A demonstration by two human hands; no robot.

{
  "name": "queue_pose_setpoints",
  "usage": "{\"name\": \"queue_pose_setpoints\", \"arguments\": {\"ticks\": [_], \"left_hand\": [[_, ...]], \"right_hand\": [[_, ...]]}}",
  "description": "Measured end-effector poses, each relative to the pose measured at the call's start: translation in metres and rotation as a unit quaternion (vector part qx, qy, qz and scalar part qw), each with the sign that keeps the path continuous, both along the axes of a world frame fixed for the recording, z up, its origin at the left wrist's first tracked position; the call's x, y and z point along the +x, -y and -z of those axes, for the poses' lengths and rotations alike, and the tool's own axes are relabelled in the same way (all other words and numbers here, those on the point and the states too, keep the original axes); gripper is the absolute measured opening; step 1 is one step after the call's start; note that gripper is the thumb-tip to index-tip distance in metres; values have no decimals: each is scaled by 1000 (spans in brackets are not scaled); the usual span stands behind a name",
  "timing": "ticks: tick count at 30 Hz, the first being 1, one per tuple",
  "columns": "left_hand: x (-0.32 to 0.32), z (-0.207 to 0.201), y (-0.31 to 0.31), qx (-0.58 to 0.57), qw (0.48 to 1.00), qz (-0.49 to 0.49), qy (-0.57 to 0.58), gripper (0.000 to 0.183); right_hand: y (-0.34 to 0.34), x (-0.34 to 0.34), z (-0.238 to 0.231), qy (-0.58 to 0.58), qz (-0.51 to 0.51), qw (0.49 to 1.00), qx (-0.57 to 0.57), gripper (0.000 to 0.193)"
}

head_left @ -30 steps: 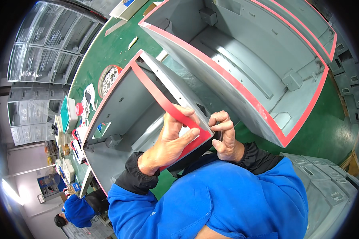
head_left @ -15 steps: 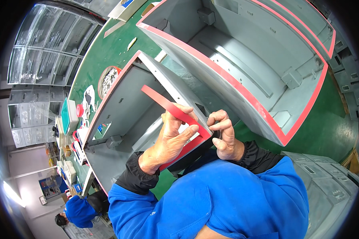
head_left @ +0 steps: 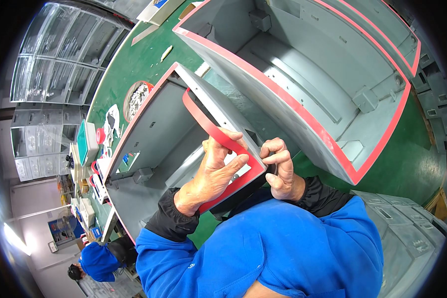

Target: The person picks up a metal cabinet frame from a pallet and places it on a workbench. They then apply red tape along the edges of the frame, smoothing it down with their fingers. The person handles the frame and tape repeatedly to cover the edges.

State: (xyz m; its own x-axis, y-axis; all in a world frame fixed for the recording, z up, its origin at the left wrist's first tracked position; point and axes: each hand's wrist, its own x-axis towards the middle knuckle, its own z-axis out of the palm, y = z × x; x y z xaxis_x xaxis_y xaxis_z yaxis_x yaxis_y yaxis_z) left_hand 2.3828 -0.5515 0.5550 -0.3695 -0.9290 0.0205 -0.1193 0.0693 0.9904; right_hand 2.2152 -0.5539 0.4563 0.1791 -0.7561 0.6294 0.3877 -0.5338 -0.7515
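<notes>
A grey metal box (head_left: pixel 223 97) stands tilted in front of me, its open side facing left and toward me. Red tape runs along its near rim, and a loose red tape strip (head_left: pixel 198 116) curves up from the corner with its free end in the air. My left hand (head_left: pixel 208 176) is closed on this strip near the corner, thumb and fingers on it. At the outside of the same corner is my right hand (head_left: pixel 283 169), its fingers curled. Something dark shows by its fingertips, but what they grip is hidden.
A larger grey box (head_left: pixel 283 99) with a red-taped rim stands at the right, another beyond it. On the green table (head_left: pixel 151 54) are a bowl of small white pieces (head_left: pixel 138 99) and a red tape roll (head_left: pixel 100 135). A co-worker in blue (head_left: pixel 98 260) is at lower left.
The free end of the red strip has risen and now curls upright rather than leaning left. Both hands stay at the corner, nearly unmoved.
</notes>
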Motion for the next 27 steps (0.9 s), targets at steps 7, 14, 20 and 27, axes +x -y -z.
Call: {"name": "queue_pose_setpoints", "arguments": {"ticks": [7, 14, 20, 27], "left_hand": [[-4, -4, -1, 45, 998, -32, -18, 44], [-2, -2, -1, 38, 999, -26, -21, 45], [-3, -1, -2, 36, 999, -27, -13, 46], [-3, 0, -3, 33, 999, -21, -9, 44]], "right_hand": [[1, 2, 1, 13, -1, 1000, 4, 24], [0, 7, -9, 69, -33, 992, 96, 12], [-3, 7, -16, 50, -34, 990, 126, 17], [-5, 4, -16, 39, -59, 986, 150, 21]]}}
